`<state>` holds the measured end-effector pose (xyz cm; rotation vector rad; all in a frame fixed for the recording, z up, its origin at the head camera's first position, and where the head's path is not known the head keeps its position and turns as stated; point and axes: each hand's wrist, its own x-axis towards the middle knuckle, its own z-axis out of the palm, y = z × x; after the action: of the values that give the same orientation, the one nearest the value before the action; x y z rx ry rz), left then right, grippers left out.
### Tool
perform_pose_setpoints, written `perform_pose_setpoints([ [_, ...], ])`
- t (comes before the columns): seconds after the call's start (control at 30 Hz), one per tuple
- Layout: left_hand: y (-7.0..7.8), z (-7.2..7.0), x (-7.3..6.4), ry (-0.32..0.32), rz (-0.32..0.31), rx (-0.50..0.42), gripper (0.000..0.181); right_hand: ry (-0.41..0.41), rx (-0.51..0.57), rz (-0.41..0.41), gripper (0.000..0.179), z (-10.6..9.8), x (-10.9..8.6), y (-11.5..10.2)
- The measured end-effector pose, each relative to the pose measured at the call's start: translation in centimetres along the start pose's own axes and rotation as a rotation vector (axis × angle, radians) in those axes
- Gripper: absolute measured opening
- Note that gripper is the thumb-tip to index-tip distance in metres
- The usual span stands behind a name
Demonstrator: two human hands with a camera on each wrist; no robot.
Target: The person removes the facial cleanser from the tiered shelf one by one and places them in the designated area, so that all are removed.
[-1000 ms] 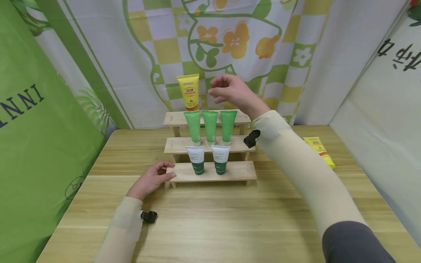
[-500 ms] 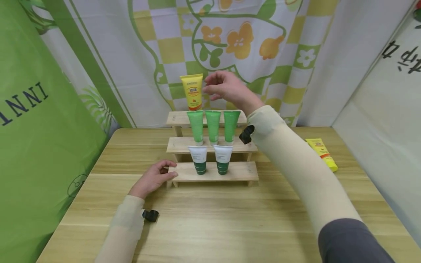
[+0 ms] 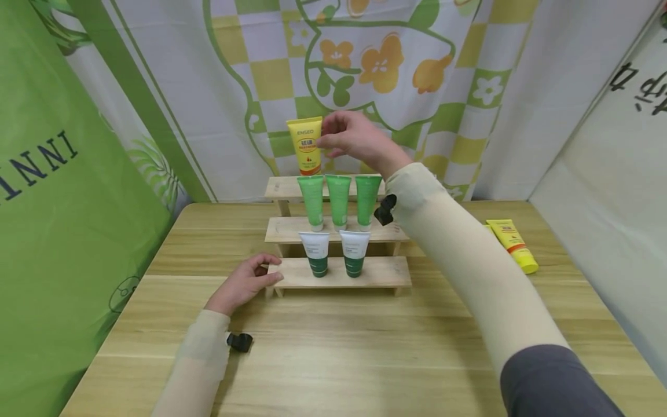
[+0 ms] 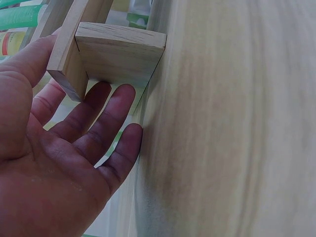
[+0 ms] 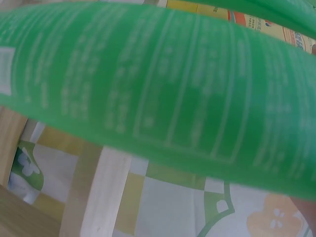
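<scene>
At the top tier of a wooden three-step stand [image 3: 283, 230], a yellow tube [image 3: 303, 142] stands upright on its cap. My right hand [image 3: 359, 139] pinches its right edge, thumb across the front and fingers at the side and behind. My left hand [image 3: 241, 284] holds the left end of the lowest step. In the left wrist view, the thumb lies along the step's board [image 4: 71, 59] and the fingers reach below it. Three green tubes [image 3: 339, 200] stand on the middle tier; one green tube [image 5: 187, 89] fills much of the right wrist view, hiding the right fingers.
Two white-and-green tubes, a left one [image 3: 315, 252] and a right one [image 3: 355, 252], stand on the lowest step. Yellow tubes [image 3: 513, 246] lie on the table [image 3: 365, 359] at the right, partly behind my right forearm. A patterned curtain [image 3: 359, 58] hangs behind the stand.
My right hand has moved left to the yellow tube, its thumb now overlapping the tube's right edge. The left hand stays at the lowest step.
</scene>
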<state>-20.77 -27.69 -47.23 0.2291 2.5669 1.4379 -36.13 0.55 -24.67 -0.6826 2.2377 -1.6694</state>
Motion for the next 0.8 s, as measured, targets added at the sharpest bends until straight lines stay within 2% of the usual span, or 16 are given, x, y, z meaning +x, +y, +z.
perform_pose_setpoints([
  [0.57,0.1,0.1,0.0,0.006,-0.010,0.011,0.042,0.050,-0.052,0.012,0.028,0.5,0.7,-0.2],
  [0.8,2.1,-0.1,-0.7,-0.015,-0.029,0.015,0.035,0.066,-0.050,0.002,0.027,0.2,0.7,0.0],
])
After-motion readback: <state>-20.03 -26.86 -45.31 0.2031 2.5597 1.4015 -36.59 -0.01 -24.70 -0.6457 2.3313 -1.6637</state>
